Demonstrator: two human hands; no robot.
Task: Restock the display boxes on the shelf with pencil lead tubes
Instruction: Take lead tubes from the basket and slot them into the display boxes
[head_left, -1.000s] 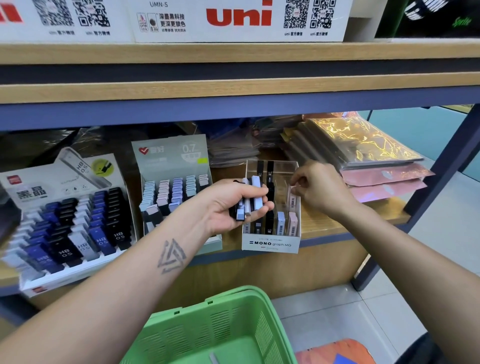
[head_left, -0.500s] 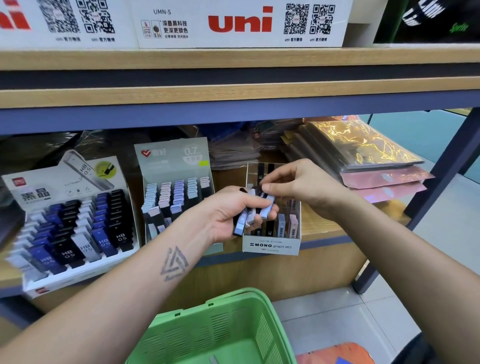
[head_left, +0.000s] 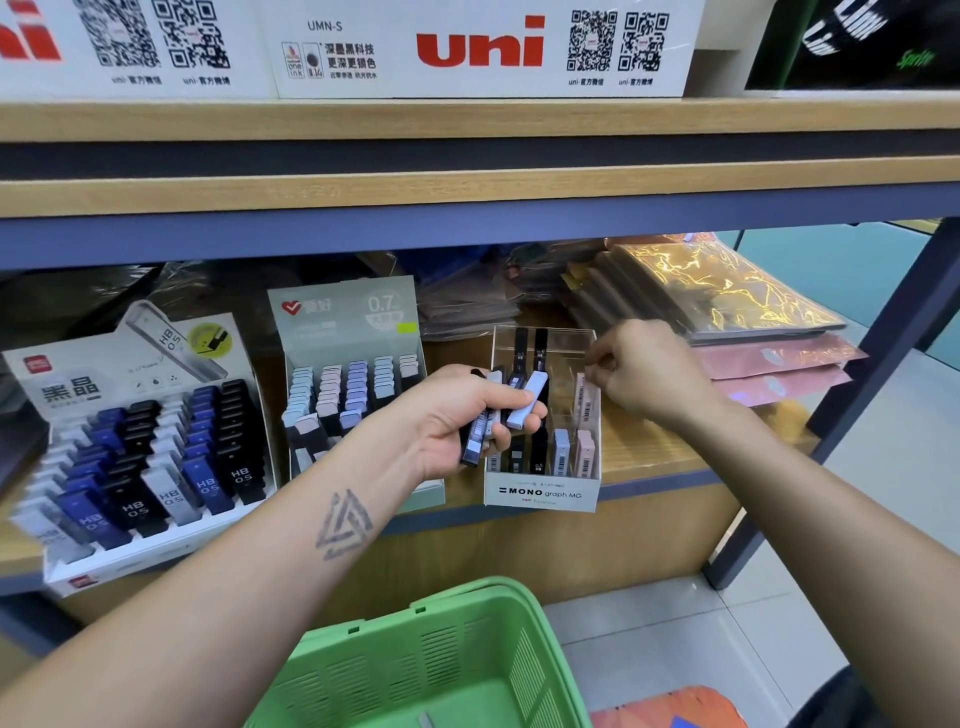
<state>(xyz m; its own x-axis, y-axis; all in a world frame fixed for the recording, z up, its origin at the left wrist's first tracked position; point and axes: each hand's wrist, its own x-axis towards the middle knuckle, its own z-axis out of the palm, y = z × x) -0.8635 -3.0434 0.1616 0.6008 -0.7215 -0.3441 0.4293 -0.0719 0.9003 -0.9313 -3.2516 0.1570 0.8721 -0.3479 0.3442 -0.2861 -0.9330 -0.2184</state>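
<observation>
Holding a fan of lead tubes, the left hand waits just left of the MONO box, where the right hand (grip pinched, contents hidden) hovers.

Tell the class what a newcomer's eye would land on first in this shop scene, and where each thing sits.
The red uni logo on the white box on the top shelf pulls the eye first. Below it, mid-frame, the left hand grips a bunch of tubes in front of the MONO box, while the right hand reaches over that box's right side. A green basket fills the bottom.
</observation>
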